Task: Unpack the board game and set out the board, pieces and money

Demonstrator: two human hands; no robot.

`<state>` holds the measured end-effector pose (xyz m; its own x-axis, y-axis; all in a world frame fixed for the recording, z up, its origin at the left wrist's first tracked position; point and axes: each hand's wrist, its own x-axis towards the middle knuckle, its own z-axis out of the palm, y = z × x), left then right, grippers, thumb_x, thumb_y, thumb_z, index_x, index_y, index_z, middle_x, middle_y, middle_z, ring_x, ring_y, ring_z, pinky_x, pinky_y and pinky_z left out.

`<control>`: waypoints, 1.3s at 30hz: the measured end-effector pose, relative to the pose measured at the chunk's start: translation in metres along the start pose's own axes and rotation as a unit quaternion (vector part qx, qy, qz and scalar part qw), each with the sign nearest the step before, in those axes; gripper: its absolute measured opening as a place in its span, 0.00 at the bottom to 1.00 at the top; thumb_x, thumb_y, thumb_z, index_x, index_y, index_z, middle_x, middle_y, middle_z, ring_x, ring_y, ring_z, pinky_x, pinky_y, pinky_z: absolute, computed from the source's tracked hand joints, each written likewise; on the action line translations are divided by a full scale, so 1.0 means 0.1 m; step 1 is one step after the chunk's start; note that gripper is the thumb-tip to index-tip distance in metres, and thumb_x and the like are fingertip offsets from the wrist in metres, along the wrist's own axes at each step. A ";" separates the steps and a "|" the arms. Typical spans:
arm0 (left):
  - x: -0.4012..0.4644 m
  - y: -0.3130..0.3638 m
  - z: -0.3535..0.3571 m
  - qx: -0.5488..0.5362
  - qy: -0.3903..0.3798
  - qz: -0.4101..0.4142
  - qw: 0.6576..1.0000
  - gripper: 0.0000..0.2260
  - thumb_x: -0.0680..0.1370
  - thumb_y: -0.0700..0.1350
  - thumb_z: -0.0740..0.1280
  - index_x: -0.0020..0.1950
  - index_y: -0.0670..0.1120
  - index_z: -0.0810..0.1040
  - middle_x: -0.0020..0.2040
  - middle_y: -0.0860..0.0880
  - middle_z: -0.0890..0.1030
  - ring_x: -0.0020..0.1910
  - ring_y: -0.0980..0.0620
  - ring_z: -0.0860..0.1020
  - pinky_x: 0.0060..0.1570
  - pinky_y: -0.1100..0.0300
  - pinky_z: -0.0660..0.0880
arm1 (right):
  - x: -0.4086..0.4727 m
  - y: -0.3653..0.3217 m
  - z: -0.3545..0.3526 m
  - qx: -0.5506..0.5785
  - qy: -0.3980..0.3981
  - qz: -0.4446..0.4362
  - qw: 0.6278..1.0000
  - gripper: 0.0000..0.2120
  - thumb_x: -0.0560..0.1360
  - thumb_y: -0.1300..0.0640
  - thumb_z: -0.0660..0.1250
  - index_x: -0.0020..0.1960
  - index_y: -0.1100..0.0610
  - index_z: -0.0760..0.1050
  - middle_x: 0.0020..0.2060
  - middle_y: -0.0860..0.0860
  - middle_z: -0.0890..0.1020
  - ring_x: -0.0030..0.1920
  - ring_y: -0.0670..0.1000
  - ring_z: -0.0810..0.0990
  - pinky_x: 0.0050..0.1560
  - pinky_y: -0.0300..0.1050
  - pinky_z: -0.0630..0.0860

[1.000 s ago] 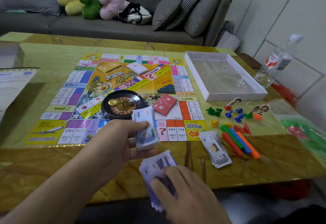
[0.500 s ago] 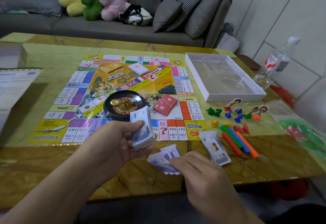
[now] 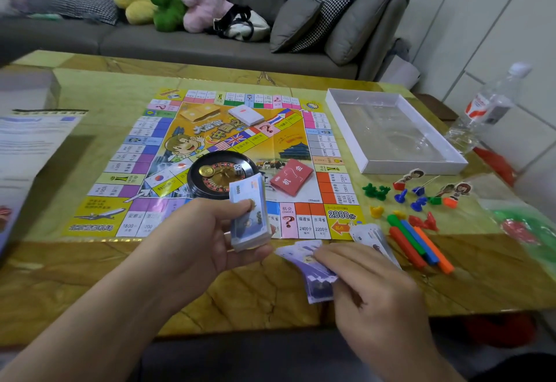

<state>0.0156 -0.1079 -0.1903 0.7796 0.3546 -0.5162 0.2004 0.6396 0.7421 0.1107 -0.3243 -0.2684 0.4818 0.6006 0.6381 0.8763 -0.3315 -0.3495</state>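
Since half a second earlier, the right hand (image 3: 373, 288) had slid its fan of purple notes (image 3: 313, 270) nearer the counter (image 3: 90, 276) edge, fingers curled over them. Largest, the board (image 3: 216, 153) lay open mid-counter with the roulette wheel (image 3: 221, 174) on it, the white box tray (image 3: 391, 132) beside it to the right. Left-hand (image 3: 195, 237) fingers gripped the thick money stack (image 3: 249, 216) upright over the board's near edge. Small coloured pieces (image 3: 418, 198) lay right of the board.

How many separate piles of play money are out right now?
3: thick stack in left hand; purple fan under right hand; pile beside the coloured sticks.
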 end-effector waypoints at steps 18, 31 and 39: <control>0.02 0.01 -0.03 -0.001 0.014 -0.008 1.000 0.09 0.81 0.37 0.64 0.58 0.36 0.80 0.40 0.42 0.86 0.37 0.44 0.86 0.33 0.50 0.84 | -0.23 -0.11 0.03 -0.069 -0.155 -0.187 0.968 0.06 0.81 0.59 0.70 0.49 0.53 0.85 0.45 0.47 0.84 0.42 0.49 0.81 0.38 0.41 0.80; -0.02 0.06 -0.06 -0.012 -0.054 -0.033 0.998 0.14 0.74 0.38 0.68 0.57 0.35 0.84 0.44 0.39 0.85 0.44 0.39 0.87 0.44 0.39 0.83 | 0.33 0.09 -0.27 -0.098 0.052 -0.093 0.989 0.17 0.86 0.64 0.58 0.59 0.66 0.85 0.51 0.57 0.87 0.54 0.57 0.85 0.63 0.47 0.80; 0.03 -0.16 0.04 0.005 -0.134 -0.075 0.988 0.16 0.74 0.42 0.67 0.56 0.37 0.87 0.60 0.37 0.85 0.60 0.35 0.83 0.65 0.38 0.77 | 0.32 0.01 -0.10 -0.117 -0.053 -0.160 0.979 0.16 0.88 0.61 0.60 0.60 0.65 0.85 0.53 0.57 0.87 0.56 0.57 0.84 0.53 0.51 0.84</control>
<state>0.0170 -0.1201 -0.2023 0.8695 0.0621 -0.4900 0.3306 0.6640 0.6707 0.1271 -0.3126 -0.2413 0.1903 0.7691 0.6101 0.9641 -0.2636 0.0316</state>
